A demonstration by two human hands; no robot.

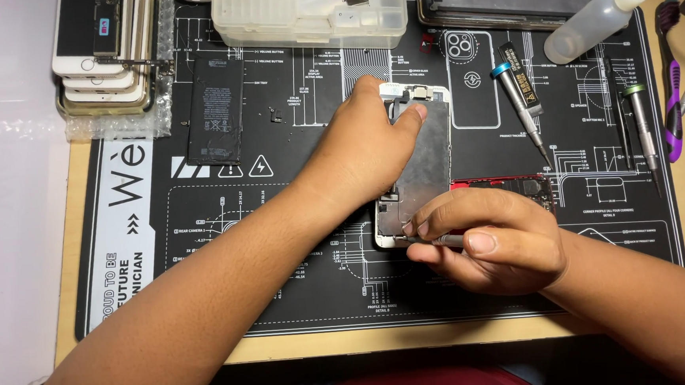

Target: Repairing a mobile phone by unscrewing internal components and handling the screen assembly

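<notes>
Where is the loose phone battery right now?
In the head view, the black battery lies flat on the repair mat's upper left, beside the stack of phones, left of the left hand.

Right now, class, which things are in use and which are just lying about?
In use: left hand on white phone screen assembly; right hand holding thin metal tool.
Lying about: black flat battery, clear squeeze bottle, blue-ringed screwdriver, stacked phones.

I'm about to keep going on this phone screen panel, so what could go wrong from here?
The left hand presses only the top of the screen panel, so it may shift under the tool in the right hand. The tool could slip and scratch the panel's metal back. Loose screwdrivers nearby could get knocked.
</notes>
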